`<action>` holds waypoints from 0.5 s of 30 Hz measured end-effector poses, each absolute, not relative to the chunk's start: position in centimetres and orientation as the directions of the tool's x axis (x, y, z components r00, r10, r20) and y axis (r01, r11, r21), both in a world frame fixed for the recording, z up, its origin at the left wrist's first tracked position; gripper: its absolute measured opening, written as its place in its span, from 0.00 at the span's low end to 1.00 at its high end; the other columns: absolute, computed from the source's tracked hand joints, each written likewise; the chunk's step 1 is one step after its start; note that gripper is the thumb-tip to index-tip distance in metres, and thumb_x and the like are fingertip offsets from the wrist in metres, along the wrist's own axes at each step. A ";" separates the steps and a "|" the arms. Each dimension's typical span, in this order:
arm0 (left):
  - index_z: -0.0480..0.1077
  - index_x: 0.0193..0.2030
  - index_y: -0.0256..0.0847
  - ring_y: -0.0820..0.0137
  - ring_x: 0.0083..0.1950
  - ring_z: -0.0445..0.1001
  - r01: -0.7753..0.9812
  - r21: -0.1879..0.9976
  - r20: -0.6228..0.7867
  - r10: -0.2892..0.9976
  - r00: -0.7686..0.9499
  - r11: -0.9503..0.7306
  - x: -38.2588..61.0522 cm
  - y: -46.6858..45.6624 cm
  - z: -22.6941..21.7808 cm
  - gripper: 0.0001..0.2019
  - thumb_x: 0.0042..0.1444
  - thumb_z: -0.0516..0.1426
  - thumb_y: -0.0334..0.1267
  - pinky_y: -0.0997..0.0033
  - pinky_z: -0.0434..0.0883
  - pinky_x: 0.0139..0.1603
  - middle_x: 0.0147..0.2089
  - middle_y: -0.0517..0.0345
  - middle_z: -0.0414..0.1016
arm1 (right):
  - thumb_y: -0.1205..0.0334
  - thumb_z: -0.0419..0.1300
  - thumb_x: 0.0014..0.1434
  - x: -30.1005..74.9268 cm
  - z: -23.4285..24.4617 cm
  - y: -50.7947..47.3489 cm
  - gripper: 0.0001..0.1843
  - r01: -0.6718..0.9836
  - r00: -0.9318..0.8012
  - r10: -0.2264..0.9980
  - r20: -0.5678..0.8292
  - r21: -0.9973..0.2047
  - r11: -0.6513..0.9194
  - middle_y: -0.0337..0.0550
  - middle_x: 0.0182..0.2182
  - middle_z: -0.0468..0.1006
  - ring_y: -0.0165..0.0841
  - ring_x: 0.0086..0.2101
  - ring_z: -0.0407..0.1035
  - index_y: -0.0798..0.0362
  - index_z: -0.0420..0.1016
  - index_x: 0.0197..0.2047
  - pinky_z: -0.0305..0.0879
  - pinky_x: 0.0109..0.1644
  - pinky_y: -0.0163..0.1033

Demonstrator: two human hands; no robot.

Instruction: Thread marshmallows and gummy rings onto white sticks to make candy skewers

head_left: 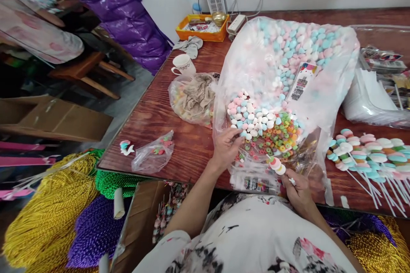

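Pink-white-blue candies [254,116], multicoloured rings [283,134], white floral shirt [256,232]

R hand [296,188] holds candy stick [276,165], L hand [226,146] nr pastel sweets [254,116].

A patterned white mug [185,66] stood near the tabletop's [141,115] far left corner; beyond it lay a grey cloth [189,45] and an orange tray [197,35], with a power strip [237,23] beside the tray. Left of the tabletop were a wooden stool [77,66], a cardboard box [64,118] and gold strands [51,209].

Head-worn view; faces forward and down; near the hands [226,148]
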State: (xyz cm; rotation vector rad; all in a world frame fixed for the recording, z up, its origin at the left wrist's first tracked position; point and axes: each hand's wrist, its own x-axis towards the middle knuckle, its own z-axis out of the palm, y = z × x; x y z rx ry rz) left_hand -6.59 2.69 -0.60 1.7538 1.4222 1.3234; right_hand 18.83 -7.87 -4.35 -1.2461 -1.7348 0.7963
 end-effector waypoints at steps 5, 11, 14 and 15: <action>0.80 0.36 0.39 0.70 0.37 0.77 0.261 0.936 0.270 0.957 -0.103 -0.236 -6.8 6.3 0.7 0.09 0.47 0.66 0.37 0.71 0.74 0.37 0.38 0.54 0.80 | 0.70 0.51 0.63 18.6 -4.0 -7.6 0.11 0.405 -0.136 0.954 0.266 -0.864 0.299 0.35 0.21 0.67 0.29 0.21 0.61 0.51 0.68 0.30 0.60 0.27 0.34; 0.80 0.36 0.38 0.71 0.29 0.74 0.395 0.916 0.062 0.998 0.027 -0.068 -5.5 11.7 0.4 0.08 0.47 0.63 0.34 0.70 0.72 0.35 0.28 0.60 0.77 | 0.70 0.52 0.63 18.7 -4.3 -7.3 0.09 0.397 -0.143 0.934 0.328 -0.845 0.357 0.34 0.21 0.67 0.28 0.20 0.60 0.52 0.69 0.32 0.56 0.25 0.33; 0.80 0.34 0.40 0.67 0.38 0.77 0.572 0.793 0.132 0.976 0.176 -0.210 -4.6 12.3 -0.2 0.08 0.51 0.58 0.31 0.68 0.72 0.44 0.35 0.58 0.81 | 0.70 0.52 0.63 18.7 -4.6 -7.2 0.09 0.377 -0.147 0.929 0.341 -0.849 0.371 0.33 0.21 0.65 0.27 0.20 0.59 0.52 0.69 0.33 0.54 0.24 0.33; 0.79 0.34 0.40 0.66 0.39 0.77 0.607 0.752 0.163 0.964 0.208 -0.258 -4.4 12.3 -0.4 0.09 0.51 0.57 0.30 0.67 0.72 0.45 0.36 0.57 0.81 | 0.70 0.51 0.64 18.7 -4.7 -7.2 0.09 0.373 -0.152 0.930 0.335 -0.852 0.368 0.33 0.20 0.64 0.27 0.20 0.58 0.52 0.68 0.32 0.54 0.24 0.33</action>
